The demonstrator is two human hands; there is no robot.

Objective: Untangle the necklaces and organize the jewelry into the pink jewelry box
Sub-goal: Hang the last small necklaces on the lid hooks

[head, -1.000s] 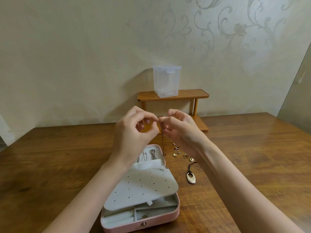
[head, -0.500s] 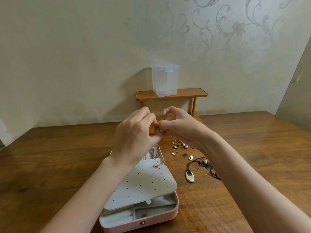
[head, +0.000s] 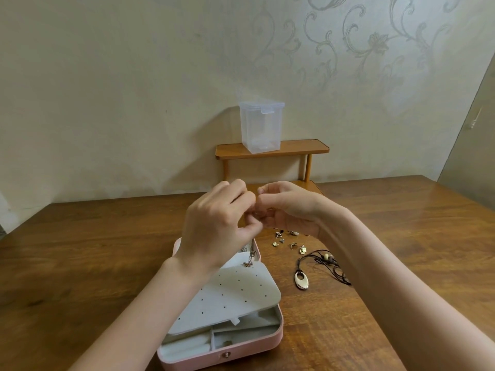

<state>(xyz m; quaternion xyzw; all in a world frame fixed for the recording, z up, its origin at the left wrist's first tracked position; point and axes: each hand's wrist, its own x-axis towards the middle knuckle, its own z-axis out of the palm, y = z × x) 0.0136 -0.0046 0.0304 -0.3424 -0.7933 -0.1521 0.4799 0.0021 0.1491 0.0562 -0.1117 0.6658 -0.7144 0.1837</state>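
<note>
— How are the hands posed?

— Both forearms reach in from the near edge and meet above the far end of the pink jewelry box (head: 267, 341). The left hand (head: 214, 226) shows its back, knuckles up; the right hand (head: 289, 207) faces it, fingers curled inward.

— And the fingers?

— Curled on both hands, tips touching. Together they pinch a thin chain necklace (head: 251, 253), which hangs from the fingers to a small pendant over the box's white perforated panel (head: 235, 295).

— Count what else is there.

— One box, open, near centre of the wooden surface (head: 80, 263). One black cord necklace (head: 318, 261) with an oval pendant lies right of it. Beyond that, a scatter of small earrings (head: 288, 241), about seven, too small to count exactly. One clear plastic container (head: 261, 127) stands on one small wooden shelf (head: 300, 148) by the far wall.
</note>
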